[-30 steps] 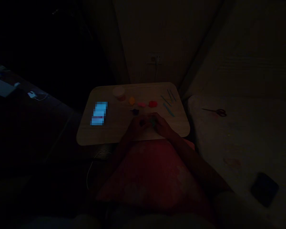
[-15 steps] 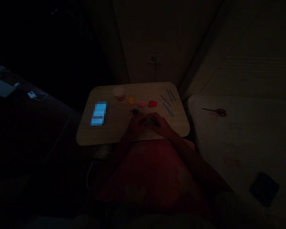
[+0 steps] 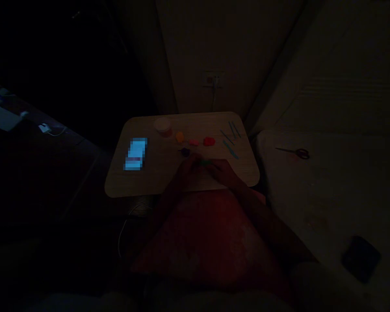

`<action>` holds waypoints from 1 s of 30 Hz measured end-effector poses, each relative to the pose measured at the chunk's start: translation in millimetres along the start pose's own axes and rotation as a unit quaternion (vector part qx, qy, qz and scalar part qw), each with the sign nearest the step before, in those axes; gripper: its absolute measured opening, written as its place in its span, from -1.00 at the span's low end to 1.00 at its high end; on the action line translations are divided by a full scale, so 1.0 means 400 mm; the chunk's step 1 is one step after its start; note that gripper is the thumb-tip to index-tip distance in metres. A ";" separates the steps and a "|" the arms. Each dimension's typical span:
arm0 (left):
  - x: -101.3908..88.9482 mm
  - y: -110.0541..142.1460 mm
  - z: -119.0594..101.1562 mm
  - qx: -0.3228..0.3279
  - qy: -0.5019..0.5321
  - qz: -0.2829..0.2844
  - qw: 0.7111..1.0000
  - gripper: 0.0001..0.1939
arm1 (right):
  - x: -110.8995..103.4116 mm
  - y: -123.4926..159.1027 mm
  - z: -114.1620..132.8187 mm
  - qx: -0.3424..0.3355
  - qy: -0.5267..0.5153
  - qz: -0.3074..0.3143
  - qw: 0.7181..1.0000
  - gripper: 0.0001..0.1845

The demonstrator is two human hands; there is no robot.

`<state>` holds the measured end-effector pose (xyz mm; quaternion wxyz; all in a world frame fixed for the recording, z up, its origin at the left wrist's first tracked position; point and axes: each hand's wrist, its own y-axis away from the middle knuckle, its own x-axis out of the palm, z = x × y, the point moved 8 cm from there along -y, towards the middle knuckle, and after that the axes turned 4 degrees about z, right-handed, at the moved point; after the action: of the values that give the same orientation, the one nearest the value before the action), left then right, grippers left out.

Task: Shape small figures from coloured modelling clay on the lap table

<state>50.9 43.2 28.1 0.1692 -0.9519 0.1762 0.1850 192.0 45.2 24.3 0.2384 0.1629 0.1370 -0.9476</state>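
My left hand (image 3: 192,164) and my right hand (image 3: 222,170) meet over the near part of a small wooden table (image 3: 143,182). Between their fingertips is a small piece of green modelling clay (image 3: 206,162), gripped from both sides. Its exact shape is hard to make out in the dim light. Just beyond the fingers lie a dark lump (image 3: 185,151), an orange lump (image 3: 180,137), a pink lump (image 3: 194,142) and a red lump (image 3: 209,141) of what looks like clay.
Several thin blue modelling tools (image 3: 230,149) lie at the table's right. A lidded tub (image 3: 163,127) stands at the back, and a lit phone (image 3: 136,154) lies at the left. Scissors (image 3: 301,154) and a dark square item (image 3: 360,258) rest on the pale surface to the right.
The fingers of both hands have shifted around the green clay, which now shows more level between them. The lumps, tools and phone stay where they were.
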 end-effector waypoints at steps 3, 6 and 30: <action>0.021 0.003 -0.016 0.000 -0.053 0.041 0.998 -0.55 | 0.003 -0.001 -0.006 -0.001 -0.009 0.007 1.000 -0.49; 0.032 0.001 -0.016 -0.006 -0.098 0.065 0.993 -0.64 | 0.003 -0.001 -0.017 0.020 -0.023 -0.005 1.000 -0.39; 0.001 -0.003 -0.006 -0.030 -0.112 0.004 0.993 -0.61 | -0.012 0.002 -0.067 0.058 -0.204 -0.099 0.972 -0.47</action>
<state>52.5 43.3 30.6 0.1582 -0.9292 0.1541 0.2963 203.0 55.4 1.5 0.1567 -0.0343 0.0454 -0.9860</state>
